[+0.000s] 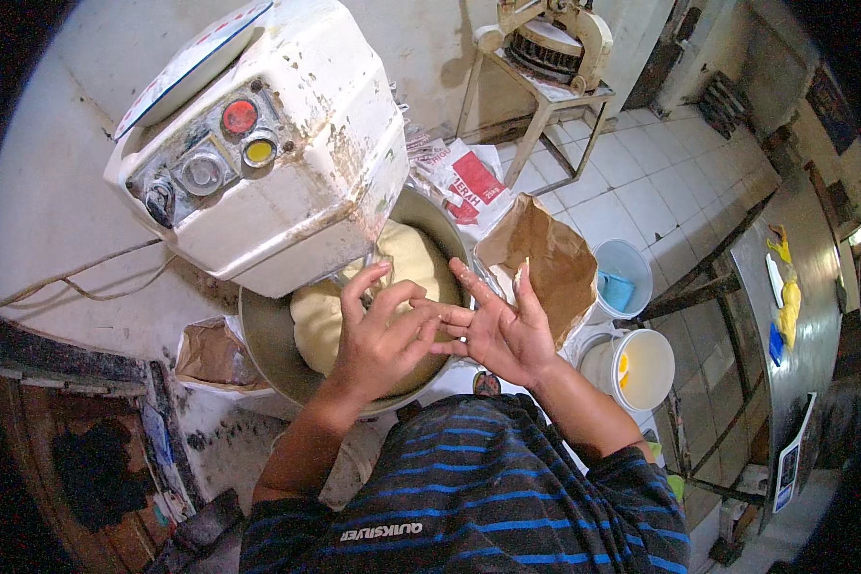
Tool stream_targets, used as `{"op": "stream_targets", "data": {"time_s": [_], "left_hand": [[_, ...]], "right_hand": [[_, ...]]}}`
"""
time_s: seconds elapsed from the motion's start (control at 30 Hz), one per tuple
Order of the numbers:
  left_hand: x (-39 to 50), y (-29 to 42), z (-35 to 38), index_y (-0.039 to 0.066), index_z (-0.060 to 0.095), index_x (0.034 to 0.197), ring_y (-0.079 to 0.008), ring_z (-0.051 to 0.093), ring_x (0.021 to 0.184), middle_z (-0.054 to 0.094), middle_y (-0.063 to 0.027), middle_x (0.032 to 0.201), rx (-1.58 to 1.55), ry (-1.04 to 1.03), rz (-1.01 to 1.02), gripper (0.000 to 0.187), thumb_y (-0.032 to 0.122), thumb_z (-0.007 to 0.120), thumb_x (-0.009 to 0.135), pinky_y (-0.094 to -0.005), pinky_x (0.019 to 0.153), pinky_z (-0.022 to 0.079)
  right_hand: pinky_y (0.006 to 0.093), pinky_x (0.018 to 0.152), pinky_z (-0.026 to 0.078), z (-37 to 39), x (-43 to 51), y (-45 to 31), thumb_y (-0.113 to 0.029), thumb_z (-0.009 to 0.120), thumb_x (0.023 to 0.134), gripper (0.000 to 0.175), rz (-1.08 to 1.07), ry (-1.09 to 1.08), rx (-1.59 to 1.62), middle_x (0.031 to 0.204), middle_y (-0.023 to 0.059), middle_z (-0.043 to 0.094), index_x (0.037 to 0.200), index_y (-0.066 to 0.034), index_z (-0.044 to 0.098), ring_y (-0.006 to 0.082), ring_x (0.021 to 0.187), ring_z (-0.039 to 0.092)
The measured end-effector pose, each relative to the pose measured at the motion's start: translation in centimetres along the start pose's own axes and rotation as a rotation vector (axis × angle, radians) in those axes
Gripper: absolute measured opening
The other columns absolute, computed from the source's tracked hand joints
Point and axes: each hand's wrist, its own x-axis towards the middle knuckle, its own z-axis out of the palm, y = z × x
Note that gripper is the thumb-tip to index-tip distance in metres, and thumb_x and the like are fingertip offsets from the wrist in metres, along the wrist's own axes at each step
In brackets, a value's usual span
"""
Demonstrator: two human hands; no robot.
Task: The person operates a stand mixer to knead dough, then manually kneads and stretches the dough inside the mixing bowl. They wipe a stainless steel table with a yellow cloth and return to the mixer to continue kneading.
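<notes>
Both my hands are held over the steel bowl [267, 359] of a spiral dough mixer, above a large mass of pale dough [409, 255]. My left hand [387, 330] has its fingers spread and bent, and its fingertips touch the fingers of my other hand. My right hand [506, 330] is turned palm up with the fingers apart. Bits of dough stick to its thumb and index finger. Neither hand grips an object. The white mixer head [308, 129] covers the far left part of the bowl, and my hands hide some of the dough.
An open brown paper sack [538, 251] stands right of the bowl, a smaller paper sack [219, 355] at its left. White buckets [642, 373] stand farther right beside a metal table [803, 287]. A dough divider [545, 50] rests on a stand behind. The mixer head bears a plate [194, 64].
</notes>
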Motion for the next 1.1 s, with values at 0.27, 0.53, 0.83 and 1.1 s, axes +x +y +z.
{"op": "stream_targets", "data": {"time_s": [0.27,0.53,0.83,1.1], "left_hand": [[0.7,0.2,-0.8,0.017,0.072,0.086,-0.0341,0.038,0.121,0.057,-0.0024,0.105,-0.068,0.082,-0.132,0.019,0.012,0.075,0.068,-0.0455,0.1,0.036],[0.8,0.6,-0.6,0.018,0.071,0.086,-0.0339,0.037,0.123,0.057,-0.0011,0.105,-0.056,0.005,-0.036,0.019,0.013,0.075,0.068,-0.0473,0.098,0.038],[1.2,0.6,-1.6,0.012,0.069,0.085,-0.0348,0.037,0.123,0.056,-0.0035,0.105,-0.145,-0.054,-0.044,0.015,0.01,0.072,0.071,-0.0471,0.098,0.034],[1.7,1.0,-1.7,0.01,0.067,0.083,-0.0359,0.039,0.122,0.056,-0.0046,0.105,-0.172,-0.054,-0.034,0.014,0.01,0.073,0.07,-0.0453,0.099,0.035]], "right_hand": [[0.0491,0.11,0.021,-1.4,-0.3,1.0,-0.083,0.007,0.079,0.099,0.049,-0.024,-0.219,0.149,0.0109,0.029,0.15,-0.0137,0.016,0.0247,0.137,0.026],[0.0442,0.113,0.018,-1.6,-0.7,1.5,-0.079,0.004,0.082,0.099,0.101,0.029,-0.436,0.153,0.0101,0.023,0.149,-0.0062,0.016,0.0248,0.139,0.024],[0.0375,0.114,0.017,-2.8,-1.3,1.3,-0.068,0.006,0.091,0.091,0.161,0.03,-0.726,0.152,0.0151,0.022,0.146,0.003,0.017,0.0266,0.139,0.022],[0.0366,0.114,0.019,-2.8,-1.1,1.2,-0.066,0.007,0.092,0.089,0.134,-0.006,-0.728,0.149,0.0149,0.027,0.145,0.003,0.02,0.0254,0.137,0.026]]}}
